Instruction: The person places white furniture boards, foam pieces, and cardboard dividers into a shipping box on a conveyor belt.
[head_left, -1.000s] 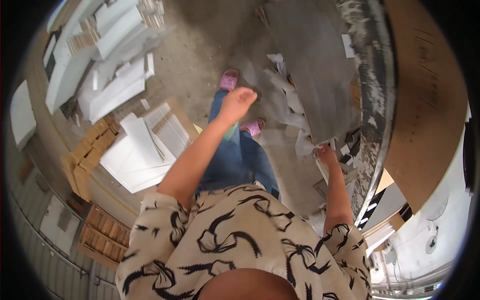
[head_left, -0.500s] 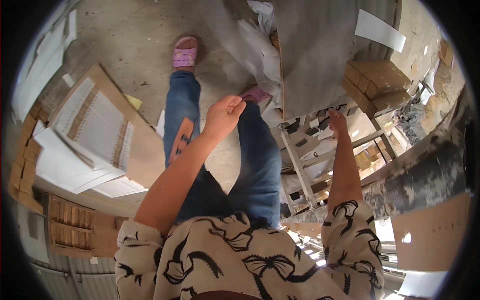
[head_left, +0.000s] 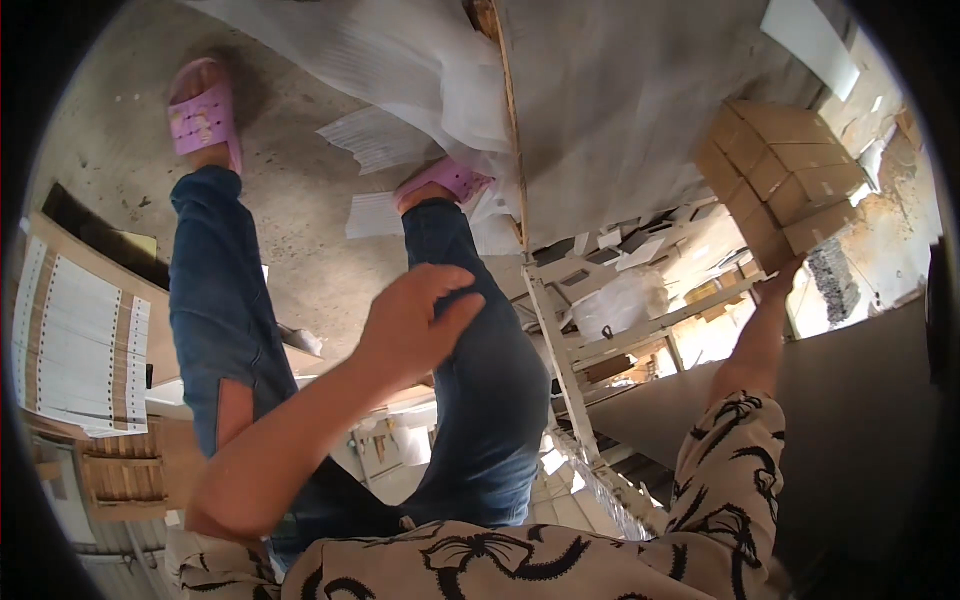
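My left hand (head_left: 415, 320) hangs above my right thigh, its thumb apart from loosely curved fingers, with nothing between them. Far out to the right, my right hand (head_left: 780, 278) reaches up to the lower corner of a stack of brown cardboard boxes (head_left: 785, 165). Its fingers are small and partly hidden, so whether they grip or only touch the stack cannot be made out. Beside the boxes spreads a large flat grey surface (head_left: 610, 120) with a wooden edge.
A pale frame post (head_left: 560, 350) stands right of my legs, with scraps and a clear plastic bag (head_left: 625, 300) beyond. White sheeting (head_left: 400, 70) lies on the floor near my pink clogs (head_left: 203, 115). White perforated sheets (head_left: 80, 330) are at left; a dark panel (head_left: 850, 420) is at right.
My view has turned and my feet show farther left. My left hand has loosened from a closed shape. My right hand has moved right, over to the cardboard boxes.
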